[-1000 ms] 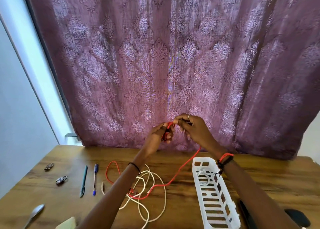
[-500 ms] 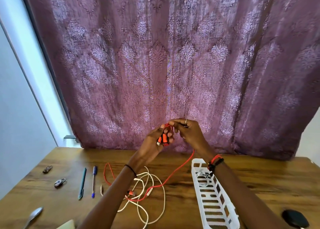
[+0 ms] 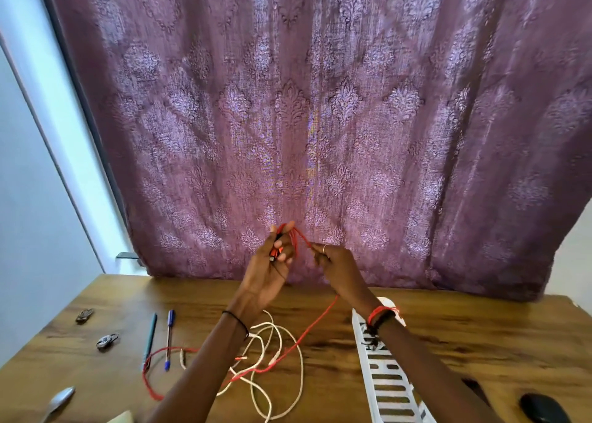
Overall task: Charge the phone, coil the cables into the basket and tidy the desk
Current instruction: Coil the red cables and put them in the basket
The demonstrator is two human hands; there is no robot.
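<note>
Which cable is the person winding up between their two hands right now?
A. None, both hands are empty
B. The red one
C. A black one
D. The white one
B: the left hand holds loops of the red cable with its orange plug, and the right hand pinches the same strand, while the white cable lies loose on the desk.

head view looks forward and down, near the desk (image 3: 448,336)
</note>
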